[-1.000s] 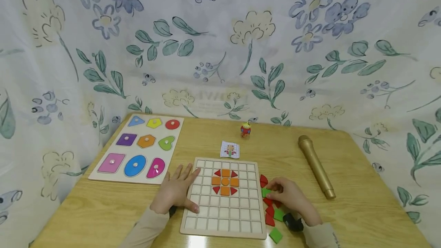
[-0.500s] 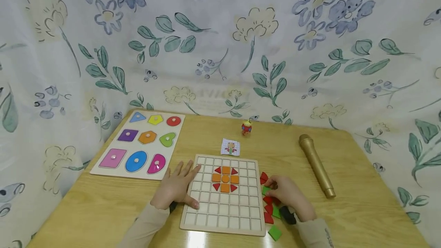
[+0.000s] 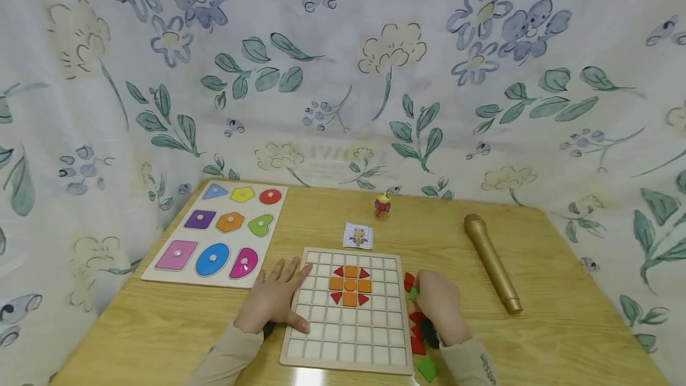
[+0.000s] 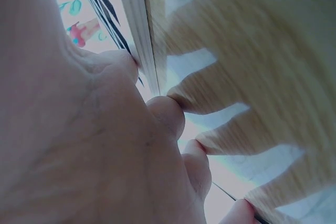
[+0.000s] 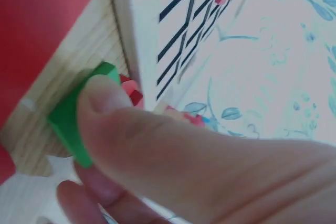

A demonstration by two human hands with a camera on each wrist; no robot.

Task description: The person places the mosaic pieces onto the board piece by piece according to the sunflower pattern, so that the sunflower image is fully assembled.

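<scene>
My left hand (image 3: 272, 295) lies with fingers spread across the left edge of a wooden grid board (image 3: 348, 333). In the left wrist view its fingertips (image 4: 170, 116) meet the wood along that edge. Orange squares, an orange round piece (image 3: 350, 285) and red triangles (image 3: 363, 299) form a flower shape in the upper grid. Just right of the board, my right hand (image 3: 439, 304) pinches a green square tile (image 5: 71, 121), its thumb flat on the face and the other fingers partly hidden. Red pieces (image 3: 418, 345) and another green tile (image 3: 427, 368) lie nearby.
A small pattern card (image 3: 357, 236) lies behind the board, with a toy figure (image 3: 382, 204) farther back. A knobbed shape puzzle (image 3: 200, 240) is at left and a gold microphone (image 3: 493, 262) at right. A floral curtain (image 3: 343, 76) hangs round the table.
My right hand has turned over the green tile, its back now facing up and its fingers more hidden. My left hand stays on the board. The head view has shifted slightly.
</scene>
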